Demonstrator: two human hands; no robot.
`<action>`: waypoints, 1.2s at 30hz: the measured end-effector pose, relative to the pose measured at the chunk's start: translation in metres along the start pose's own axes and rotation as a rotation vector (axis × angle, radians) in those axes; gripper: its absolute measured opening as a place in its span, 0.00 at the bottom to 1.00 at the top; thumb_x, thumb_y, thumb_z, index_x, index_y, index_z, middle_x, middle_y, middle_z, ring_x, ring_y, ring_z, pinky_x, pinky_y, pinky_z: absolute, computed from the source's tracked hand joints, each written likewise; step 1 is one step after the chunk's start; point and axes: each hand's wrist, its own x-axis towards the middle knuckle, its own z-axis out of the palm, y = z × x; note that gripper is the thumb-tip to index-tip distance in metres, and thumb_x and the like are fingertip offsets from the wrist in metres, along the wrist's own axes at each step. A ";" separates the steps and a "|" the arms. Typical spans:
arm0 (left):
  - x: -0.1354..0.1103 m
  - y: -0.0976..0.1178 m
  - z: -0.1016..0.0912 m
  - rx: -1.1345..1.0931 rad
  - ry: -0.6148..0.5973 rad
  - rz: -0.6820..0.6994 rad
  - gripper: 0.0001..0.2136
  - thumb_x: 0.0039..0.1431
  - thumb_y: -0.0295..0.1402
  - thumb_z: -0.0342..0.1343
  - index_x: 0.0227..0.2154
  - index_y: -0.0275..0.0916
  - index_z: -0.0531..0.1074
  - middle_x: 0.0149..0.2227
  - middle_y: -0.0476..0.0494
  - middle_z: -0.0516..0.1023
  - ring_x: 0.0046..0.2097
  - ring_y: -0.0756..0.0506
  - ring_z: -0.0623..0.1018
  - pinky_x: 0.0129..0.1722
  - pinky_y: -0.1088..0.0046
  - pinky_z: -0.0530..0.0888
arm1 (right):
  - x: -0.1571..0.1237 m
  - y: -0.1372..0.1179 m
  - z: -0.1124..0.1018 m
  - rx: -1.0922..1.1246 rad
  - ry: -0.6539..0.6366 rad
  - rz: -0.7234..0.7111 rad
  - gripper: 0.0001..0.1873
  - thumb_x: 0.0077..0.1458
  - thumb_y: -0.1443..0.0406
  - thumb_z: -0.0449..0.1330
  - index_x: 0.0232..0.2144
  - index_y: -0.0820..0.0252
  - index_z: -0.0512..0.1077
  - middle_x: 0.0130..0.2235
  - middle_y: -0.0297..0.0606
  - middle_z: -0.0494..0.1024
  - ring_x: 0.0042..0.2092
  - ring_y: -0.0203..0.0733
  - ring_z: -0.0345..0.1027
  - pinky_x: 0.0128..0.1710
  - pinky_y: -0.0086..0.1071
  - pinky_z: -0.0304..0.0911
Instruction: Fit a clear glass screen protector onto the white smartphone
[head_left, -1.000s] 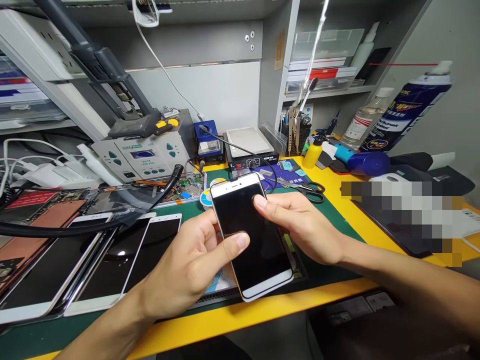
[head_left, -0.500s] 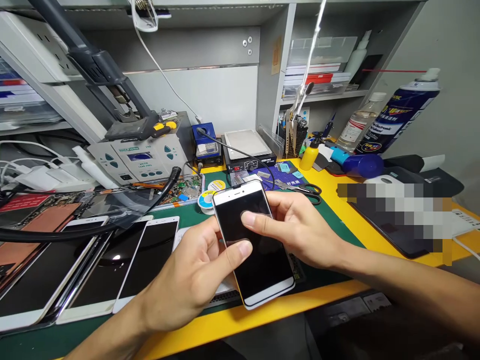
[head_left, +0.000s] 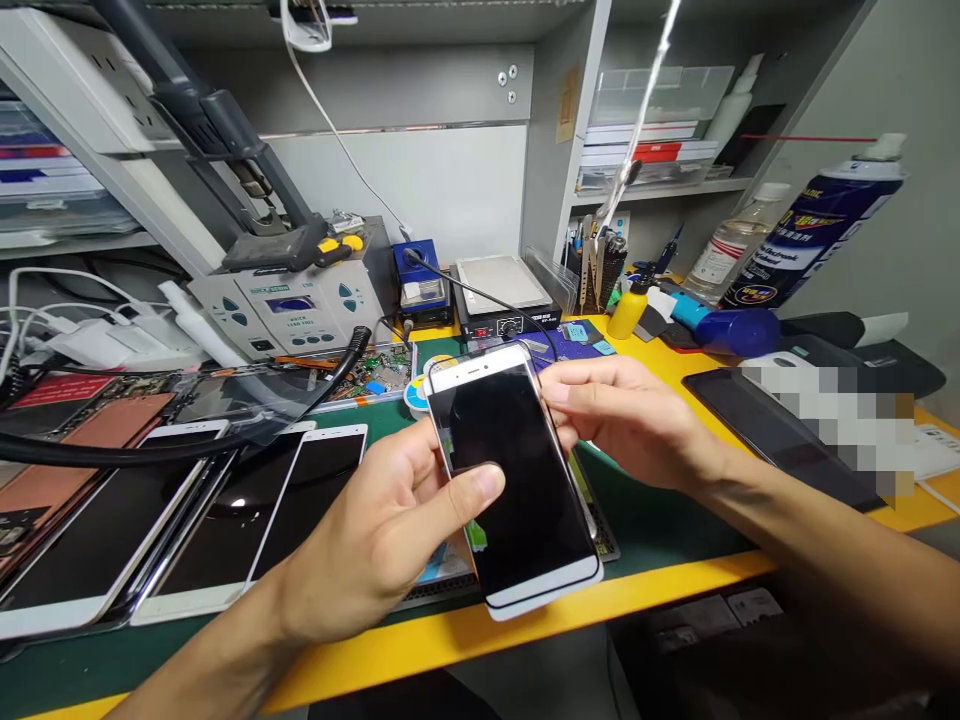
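My left hand (head_left: 382, 530) is wrapped round a white smartphone (head_left: 514, 480) with a dark screen, thumb resting on the glass near its left edge. The phone is held tilted above the front of the bench. My right hand (head_left: 630, 420) sits at the phone's upper right edge, fingers curled and touching its side; its fingertips are partly hidden behind the phone, so I cannot make out a firm grip.
Several white phones (head_left: 300, 510) lie face up on the green mat (head_left: 645, 520) to the left. A rework station (head_left: 289, 305), hot plate (head_left: 501, 285), tool cup (head_left: 600, 270), spray can (head_left: 814, 230) and a dark tablet (head_left: 780, 435) line the yellow bench (head_left: 525, 625).
My right hand has left the screen and moved to the phone's upper right edge. The phone has tilted slightly; my left hand keeps its hold.
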 end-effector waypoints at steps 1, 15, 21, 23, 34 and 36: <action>0.000 0.001 -0.001 0.012 0.000 0.019 0.17 0.65 0.36 0.60 0.55 0.38 0.72 0.46 0.40 0.80 0.43 0.44 0.79 0.44 0.69 0.76 | 0.000 0.000 -0.001 -0.010 0.004 -0.004 0.13 0.62 0.62 0.61 0.26 0.62 0.74 0.26 0.32 0.74 0.26 0.32 0.69 0.26 0.25 0.66; -0.002 0.001 -0.003 0.027 -0.024 0.014 0.16 0.67 0.35 0.57 0.55 0.38 0.71 0.47 0.44 0.80 0.44 0.47 0.78 0.44 0.74 0.76 | -0.001 -0.001 0.002 -0.084 0.092 0.024 0.14 0.56 0.58 0.69 0.26 0.61 0.76 0.21 0.30 0.77 0.21 0.31 0.72 0.24 0.21 0.69; -0.001 0.001 -0.004 0.010 -0.031 0.048 0.15 0.68 0.33 0.57 0.56 0.39 0.71 0.53 0.42 0.79 0.50 0.44 0.80 0.49 0.72 0.77 | -0.003 -0.005 0.004 -0.068 0.067 0.042 0.10 0.55 0.60 0.70 0.30 0.61 0.78 0.23 0.30 0.77 0.23 0.31 0.73 0.24 0.21 0.70; 0.000 0.002 -0.004 0.018 -0.035 0.061 0.15 0.68 0.32 0.57 0.56 0.39 0.71 0.53 0.42 0.80 0.51 0.44 0.79 0.49 0.73 0.76 | -0.003 -0.007 0.005 -0.102 0.063 0.054 0.10 0.56 0.60 0.70 0.31 0.62 0.78 0.24 0.31 0.77 0.24 0.32 0.73 0.25 0.23 0.71; 0.000 0.001 0.000 0.069 0.028 0.042 0.17 0.66 0.33 0.59 0.56 0.41 0.69 0.50 0.45 0.79 0.49 0.45 0.77 0.50 0.69 0.75 | -0.004 -0.004 0.004 -0.263 0.067 0.129 0.14 0.57 0.57 0.67 0.28 0.62 0.75 0.23 0.32 0.73 0.24 0.33 0.68 0.26 0.26 0.65; 0.000 0.000 0.001 0.070 0.027 0.047 0.16 0.66 0.32 0.58 0.56 0.42 0.69 0.50 0.46 0.79 0.48 0.46 0.76 0.51 0.68 0.74 | -0.003 -0.003 0.005 -0.301 0.085 0.155 0.17 0.55 0.55 0.68 0.25 0.62 0.73 0.21 0.31 0.71 0.23 0.32 0.65 0.25 0.26 0.62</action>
